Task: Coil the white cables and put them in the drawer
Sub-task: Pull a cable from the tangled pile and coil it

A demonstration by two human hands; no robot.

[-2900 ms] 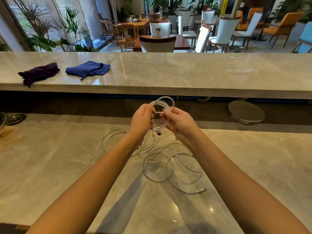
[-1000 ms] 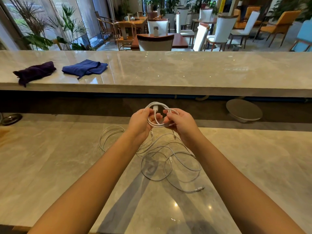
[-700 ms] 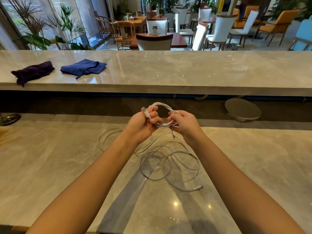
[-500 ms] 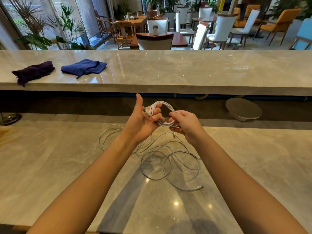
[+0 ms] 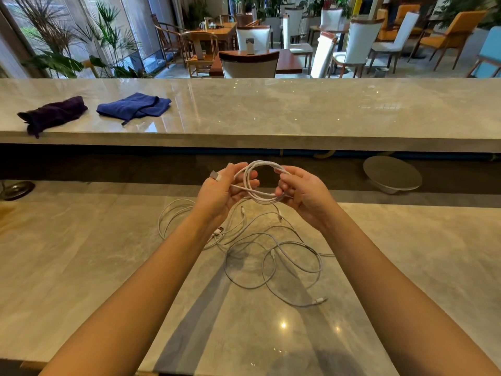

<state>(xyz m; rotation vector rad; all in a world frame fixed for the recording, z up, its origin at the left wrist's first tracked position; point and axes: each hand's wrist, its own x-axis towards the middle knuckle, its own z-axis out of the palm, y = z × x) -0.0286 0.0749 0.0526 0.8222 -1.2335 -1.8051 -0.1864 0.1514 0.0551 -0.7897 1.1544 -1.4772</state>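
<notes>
Hands hold one white cable coil (image 5: 261, 183) in the air above the near bench (image 5: 81, 267). Our left hand (image 5: 222, 192) is half-closed, its fingers (image 5: 248, 183) curled against the left side of the coil, with the cable's plug (image 5: 214, 175) sticking out beside the thumb. Our right hand (image 5: 305, 192) pinches the right side of the coil between thumb and fingers.

Loose white cables (image 5: 271, 253) lie uncoiled on the near bench, directly below and just in front of the hands, in overlapping loops; one plug end (image 5: 320, 300) points toward the right. We cannot see any drawer or other container in this view.

Bare bench surface extends well to the left and right of the cable pile and toward the near edge. A dark gap separates the near bench from the raised far bench (image 5: 298, 109). A round metal dish (image 5: 391, 176) sits in that gap to the right. On the far bench, well apart from the hands, a purple cloth (image 5: 53, 114) and a blue cloth (image 5: 134, 105) lie side by side at the left.
</notes>
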